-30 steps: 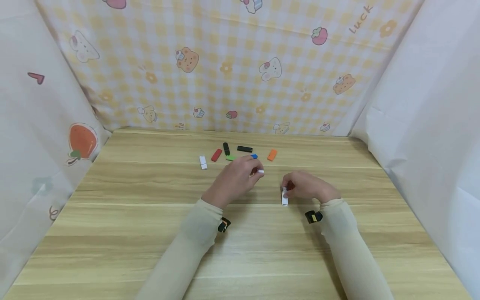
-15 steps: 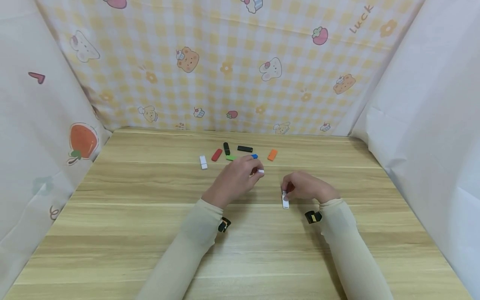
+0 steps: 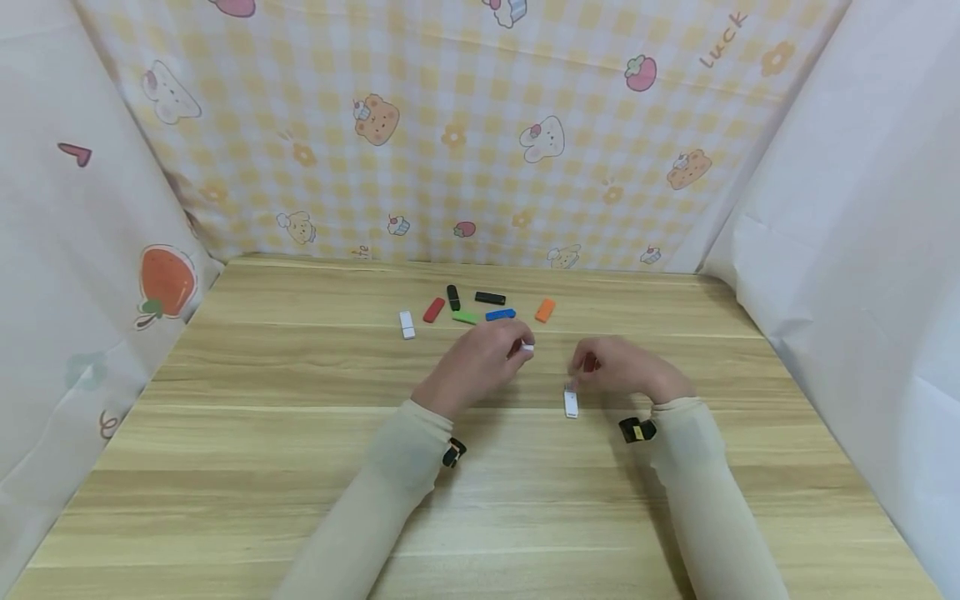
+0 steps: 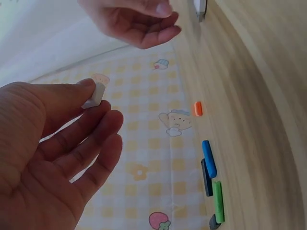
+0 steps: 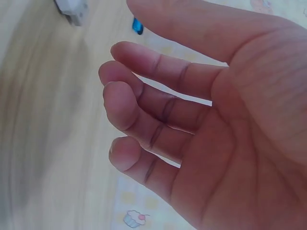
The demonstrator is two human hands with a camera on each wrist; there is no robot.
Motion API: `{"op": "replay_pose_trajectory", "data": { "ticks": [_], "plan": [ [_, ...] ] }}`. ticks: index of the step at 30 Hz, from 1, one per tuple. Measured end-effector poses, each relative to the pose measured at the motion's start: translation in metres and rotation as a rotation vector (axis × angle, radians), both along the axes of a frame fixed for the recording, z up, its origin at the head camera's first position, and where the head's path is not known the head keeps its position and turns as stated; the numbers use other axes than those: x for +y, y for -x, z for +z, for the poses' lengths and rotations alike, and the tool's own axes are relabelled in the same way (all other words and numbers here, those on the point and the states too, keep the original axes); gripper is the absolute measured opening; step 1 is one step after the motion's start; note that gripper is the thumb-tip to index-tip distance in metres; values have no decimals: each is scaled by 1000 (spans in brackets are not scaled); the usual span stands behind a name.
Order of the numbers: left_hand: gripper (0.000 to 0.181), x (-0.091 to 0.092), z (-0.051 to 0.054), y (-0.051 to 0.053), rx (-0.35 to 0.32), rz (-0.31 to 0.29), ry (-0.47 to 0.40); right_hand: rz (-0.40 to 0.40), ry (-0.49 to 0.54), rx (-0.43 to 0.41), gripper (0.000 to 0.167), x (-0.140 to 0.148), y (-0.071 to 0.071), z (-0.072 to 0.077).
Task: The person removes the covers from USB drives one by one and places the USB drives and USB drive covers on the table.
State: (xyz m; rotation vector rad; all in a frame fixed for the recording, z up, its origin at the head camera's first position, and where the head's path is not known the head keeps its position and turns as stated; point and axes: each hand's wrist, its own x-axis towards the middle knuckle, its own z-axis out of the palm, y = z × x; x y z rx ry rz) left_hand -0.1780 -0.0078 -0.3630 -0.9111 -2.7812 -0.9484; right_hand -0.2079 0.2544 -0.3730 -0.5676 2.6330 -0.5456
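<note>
Relative to the earlier frames, the right hand (image 3: 626, 367) stands free of the uncapped white USB flash drive (image 3: 572, 404), which lies slightly nearer the person than one second before; the left hand (image 3: 476, 362) sits a little farther right, exposing the whole blue flash drive (image 3: 500, 314).

From left to right, a white side cloth (image 3: 60, 333) bearing a printed strawberry borders the wood-grained tabletop (image 3: 262, 400). A yellow-and-white checked cloth (image 3: 450, 183) hangs behind. On the tabletop, a capped white flash drive (image 3: 407, 325) is the leftmost of the small items. Beside it, a red flash drive (image 3: 434, 310) lies aslant, followed by a round-ended black flash drive (image 3: 453, 297) and, just in front of that, a green flash drive (image 3: 465, 317). The left hand pinches a small white cap (image 3: 528, 347) between thumb and index finger, above the tabletop; its remaining fingers are loosely bent. Beyond this hand lie a slim black flash drive (image 3: 491, 297) and, nearer, the blue one. An orange flash drive (image 3: 545, 311) lies farther right, apart from the others.

The uncapped white drive rests flat on the tabletop, between the hands and nearer the right, its plug end directed away from the person. The right hand holds nothing; its fingers are relaxed and slightly bent, near the drive's plug end but apart from it in the wrist views.
</note>
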Motion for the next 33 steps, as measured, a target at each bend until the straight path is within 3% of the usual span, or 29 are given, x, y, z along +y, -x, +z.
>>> {"op": "replay_pose_trajectory", "data": {
  "ticks": [5, 10, 17, 26, 33],
  "plan": [
    [18, 12, -5, 0, -73, -28, 36, -10, 6, 8, 12, 4, -2, 6],
    [17, 26, -12, -1, -141, -79, 16, -22, 7, 3, 11, 6, -2, 6],
    [14, 43, -26, -1, -133, -99, 87, -9, 22, 25, 13, 10, -1, 8],
    [11, 58, -40, 4, -210, -90, 194, -13, 24, 37, 18, 12, -3, 12],
    [13, 64, -44, 3, -200, -76, 236, -24, 18, 36, 20, 14, -4, 15]
  ]
}}
